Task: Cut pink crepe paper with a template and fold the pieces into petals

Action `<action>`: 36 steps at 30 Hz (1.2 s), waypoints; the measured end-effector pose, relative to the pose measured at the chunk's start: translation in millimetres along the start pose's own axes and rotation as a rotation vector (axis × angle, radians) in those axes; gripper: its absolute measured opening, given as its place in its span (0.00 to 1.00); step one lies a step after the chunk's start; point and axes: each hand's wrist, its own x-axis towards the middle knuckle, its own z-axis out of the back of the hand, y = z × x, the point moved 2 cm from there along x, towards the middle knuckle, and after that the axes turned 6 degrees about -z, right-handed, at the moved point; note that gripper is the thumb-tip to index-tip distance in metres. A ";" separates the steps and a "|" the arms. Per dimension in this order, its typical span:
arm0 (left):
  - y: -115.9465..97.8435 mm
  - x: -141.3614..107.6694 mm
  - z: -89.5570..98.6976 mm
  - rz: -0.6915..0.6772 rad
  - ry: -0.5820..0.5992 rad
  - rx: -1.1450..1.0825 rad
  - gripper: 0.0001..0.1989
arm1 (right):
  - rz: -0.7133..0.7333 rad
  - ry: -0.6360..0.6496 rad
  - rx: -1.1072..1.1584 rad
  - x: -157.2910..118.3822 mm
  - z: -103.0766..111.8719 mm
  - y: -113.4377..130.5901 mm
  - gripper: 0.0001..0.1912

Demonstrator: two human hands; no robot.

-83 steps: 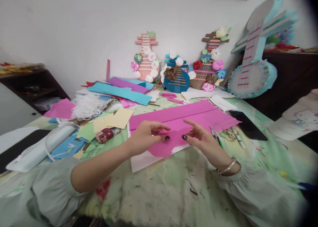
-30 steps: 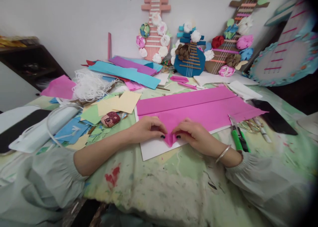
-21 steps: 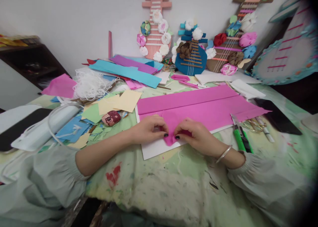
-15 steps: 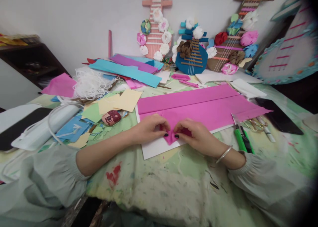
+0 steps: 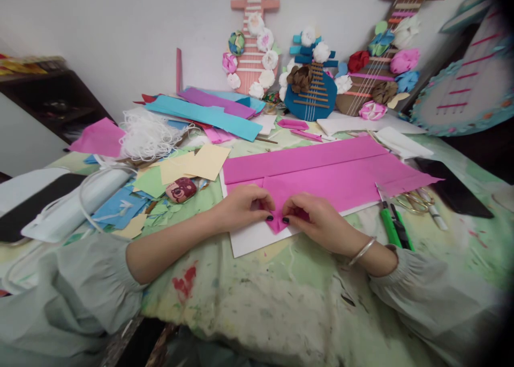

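Note:
A small piece of pink crepe paper (image 5: pixel 277 225), folded to a point at its near end, is pinched between my two hands. My left hand (image 5: pixel 249 209) closes its thumb and fingers on the left edge of this piece. On the right edge, the thumb and fingertips of my right hand (image 5: pixel 311 214) grip it likewise. Beneath lies a large pink crepe sheet (image 5: pixel 337 174) with a folded strip along its far side. A white board (image 5: pixel 249 241) shows under the sheet at the near left. The fingers partly hide the small piece.
At right lie a green utility knife (image 5: pixel 389 225), gold-handled scissors (image 5: pixel 413 200) and a black phone (image 5: pixel 453 188). Paper scraps (image 5: pixel 209 161), white string (image 5: pixel 146 134) and a patterned maroon object (image 5: pixel 181 189) sit at left. Decorated paper lutes (image 5: pixel 311 97) lean against the wall.
Both hands keep their pinch on the small pink piece in nearly the same place. The whole view has shifted very slightly; nothing else has visibly moved.

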 end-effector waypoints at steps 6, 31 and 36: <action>0.2 -0.5 -0.8 -0.015 -0.013 0.034 0.05 | 0.043 -0.019 -0.027 -1.7 -1.6 0.2 0.08; 1.1 -1.0 -2.7 -0.080 -0.058 0.119 0.05 | 0.152 -0.014 -0.108 -3.1 -7.5 -2.3 0.10; -8.1 -7.0 -0.2 -0.290 -0.055 0.320 0.05 | 0.140 0.006 -0.106 -2.5 -6.6 -1.2 0.11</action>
